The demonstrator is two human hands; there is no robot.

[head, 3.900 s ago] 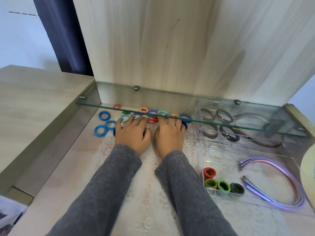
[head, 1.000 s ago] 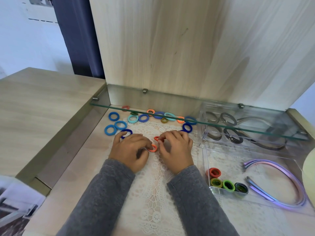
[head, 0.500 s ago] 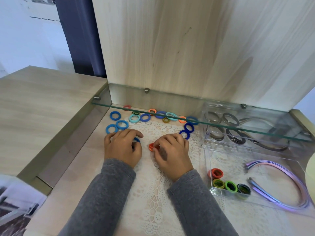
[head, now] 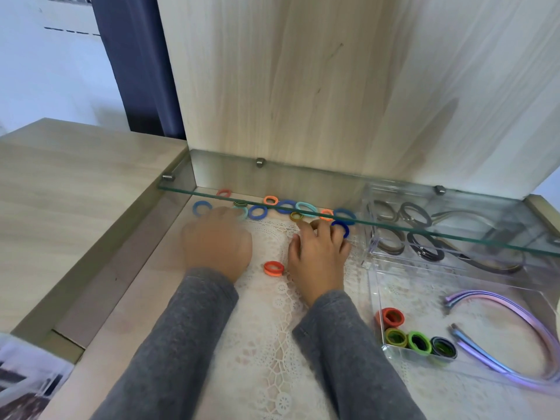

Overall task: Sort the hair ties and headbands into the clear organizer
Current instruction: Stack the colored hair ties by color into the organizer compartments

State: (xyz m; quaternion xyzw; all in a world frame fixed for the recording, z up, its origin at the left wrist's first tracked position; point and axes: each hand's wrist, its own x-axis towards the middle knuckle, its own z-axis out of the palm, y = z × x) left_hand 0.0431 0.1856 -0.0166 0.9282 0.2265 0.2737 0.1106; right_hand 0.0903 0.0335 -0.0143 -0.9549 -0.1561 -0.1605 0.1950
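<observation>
On the lace-covered tabletop [head: 266, 344], the stacked orange fabric hair ties [head: 273, 268] now lie let go, grouped but not yet in the clear plastic organizer [head: 424, 286]. Right hand [head: 318, 253], spread and empty, reaches for loose coloured ties [head: 306, 207]; left hand [head: 216, 241] is blurred, grip unreadable.

Blurred left hand [head: 216, 242] palm down, right hand [head: 316, 256] palm down, fingers [head: 321, 230] stretched forward, grey sleeves [head: 188, 328].

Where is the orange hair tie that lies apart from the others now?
Head view: the orange hair tie lies on the lace mat between the left hand and the right hand, nearer the right.
</observation>
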